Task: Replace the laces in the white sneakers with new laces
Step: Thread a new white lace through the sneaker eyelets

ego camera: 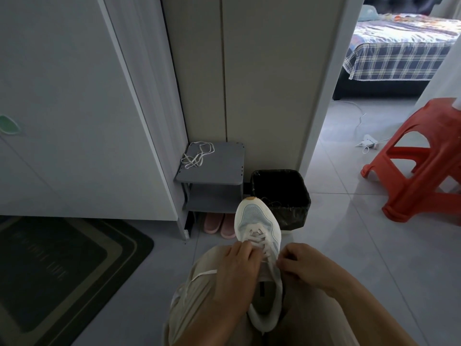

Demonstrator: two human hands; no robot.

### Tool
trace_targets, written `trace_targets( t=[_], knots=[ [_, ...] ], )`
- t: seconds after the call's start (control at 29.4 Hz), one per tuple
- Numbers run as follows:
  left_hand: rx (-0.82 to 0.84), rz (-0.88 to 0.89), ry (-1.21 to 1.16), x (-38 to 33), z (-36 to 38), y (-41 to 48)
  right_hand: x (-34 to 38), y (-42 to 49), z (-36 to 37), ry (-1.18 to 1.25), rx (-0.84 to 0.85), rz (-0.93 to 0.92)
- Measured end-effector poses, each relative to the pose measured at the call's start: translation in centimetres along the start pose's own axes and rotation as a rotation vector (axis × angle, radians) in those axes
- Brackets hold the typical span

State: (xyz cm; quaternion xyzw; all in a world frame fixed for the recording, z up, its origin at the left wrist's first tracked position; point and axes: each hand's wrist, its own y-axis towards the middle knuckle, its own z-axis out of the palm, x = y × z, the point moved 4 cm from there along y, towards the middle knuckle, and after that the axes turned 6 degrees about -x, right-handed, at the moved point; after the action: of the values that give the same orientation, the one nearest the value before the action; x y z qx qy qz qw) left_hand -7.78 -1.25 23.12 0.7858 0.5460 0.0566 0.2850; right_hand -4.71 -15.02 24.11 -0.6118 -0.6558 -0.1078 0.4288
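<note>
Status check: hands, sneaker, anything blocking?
Left hand and right hand both pinching the white flat lace at the eyelets. White mesh sneaker on the lap, laced at the toe end. Nothing blocking; loose white lace sits on the small grey shelf.

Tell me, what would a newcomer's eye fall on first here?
A white sneaker rests on the person's lap at bottom centre, with the left hand on its lacing and the right hand pinching its lace. Beyond it, a loose lace lies tangled on a grey shelf by the wall. A red stool stands out on the right.
</note>
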Motion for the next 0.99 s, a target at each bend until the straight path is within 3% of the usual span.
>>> trace_targets(
  t=[0.14, 0.2, 0.27, 0.37, 0.48, 0.61, 0.82, 0.99],
  knots=[
    [-0.045, -0.109, -0.153, 0.9, 0.3, -0.4, 0.2, 0.2, 0.3, -0.080, -0.046, -0.016],
    [-0.053, -0.318, -0.355, 1.8, 0.0, -1.5, 0.3, 0.2, 0.2, -0.085, -0.085, -0.035],
    [-0.062, -0.429, -0.388, 2.5, -0.4, -2.3, 0.2, 0.1, 0.1, -0.086, -0.109, -0.051],
    [0.060, -0.420, -0.298, 2.9, -1.2, -2.2, 0.3, -0.1, 0.2, -0.083, -0.108, -0.061],
    [0.167, -0.545, -0.457, 3.4, -0.9, -2.0, 0.4, 0.0, 0.3, -0.085, -0.125, -0.075],
    [0.276, -0.533, -0.455, 2.7, -1.0, -1.5, 0.5, -0.2, 0.3, -0.077, -0.134, -0.100],
    [0.111, -0.571, -0.489, 3.3, -2.0, -1.4, 0.1, -0.9, -0.8, -0.037, -0.128, -0.088],
    [0.333, -0.513, -0.552, 4.9, -1.3, -1.5, 0.2, -0.9, -1.5, -0.090, -0.113, -0.072]
  ],
)
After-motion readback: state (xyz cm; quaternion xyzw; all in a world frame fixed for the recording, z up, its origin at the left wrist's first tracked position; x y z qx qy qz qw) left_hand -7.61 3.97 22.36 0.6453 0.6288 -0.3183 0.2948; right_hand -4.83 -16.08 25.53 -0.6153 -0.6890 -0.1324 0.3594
